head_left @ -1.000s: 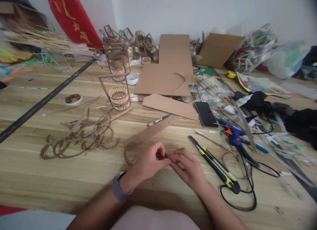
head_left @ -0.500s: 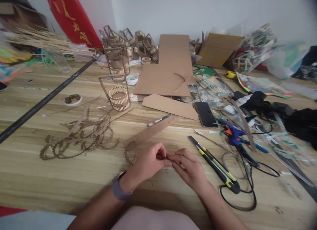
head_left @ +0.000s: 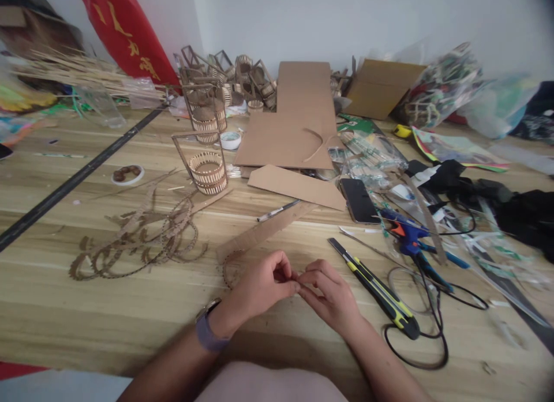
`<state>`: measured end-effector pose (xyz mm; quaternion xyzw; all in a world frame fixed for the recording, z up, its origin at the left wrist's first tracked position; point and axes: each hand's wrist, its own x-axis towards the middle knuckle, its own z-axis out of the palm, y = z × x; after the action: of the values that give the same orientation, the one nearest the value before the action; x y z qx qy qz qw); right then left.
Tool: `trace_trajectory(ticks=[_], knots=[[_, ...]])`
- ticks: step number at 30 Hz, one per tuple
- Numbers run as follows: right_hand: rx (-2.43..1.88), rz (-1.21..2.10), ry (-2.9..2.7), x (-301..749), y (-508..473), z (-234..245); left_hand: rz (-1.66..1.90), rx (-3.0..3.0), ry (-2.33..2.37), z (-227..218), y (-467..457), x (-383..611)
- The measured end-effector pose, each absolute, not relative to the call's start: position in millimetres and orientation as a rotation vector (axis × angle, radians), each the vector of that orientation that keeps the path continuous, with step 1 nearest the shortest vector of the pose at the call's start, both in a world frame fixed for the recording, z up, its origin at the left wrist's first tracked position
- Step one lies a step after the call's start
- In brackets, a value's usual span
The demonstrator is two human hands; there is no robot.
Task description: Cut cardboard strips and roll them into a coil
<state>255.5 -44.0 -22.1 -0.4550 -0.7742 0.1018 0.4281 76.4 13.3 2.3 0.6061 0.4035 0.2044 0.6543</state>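
Near the table's front edge, my left hand and my right hand meet with their fingertips pinched together. Between them is a thin brown cardboard strip; its dark-notched loop curls out beyond my left hand. The pinched part is mostly hidden by my fingers. Just behind my hands lies a flat cardboard piece, with a pen by its far edge. A yellow and black utility knife rests to the right of my right hand.
Coiled cardboard strips lie on the left, below a small wooden bucket with a tall handle. A large cardboard sheet stands behind. On the right are a phone, a blue glue gun and its looping black cable.
The strip's loop has shifted slightly to the right and up beside my left hand. My right fingers have bent a little; both hands stay together in nearly the same spot.
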Motion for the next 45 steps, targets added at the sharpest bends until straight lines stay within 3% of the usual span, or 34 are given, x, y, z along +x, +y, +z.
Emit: trace_trajectory(ticks=[45], knots=[[-1.108,0.293,-1.996,254.0,-44.5,-22.5,0.418,1.471,0.969,3.4,17.0,76.1]])
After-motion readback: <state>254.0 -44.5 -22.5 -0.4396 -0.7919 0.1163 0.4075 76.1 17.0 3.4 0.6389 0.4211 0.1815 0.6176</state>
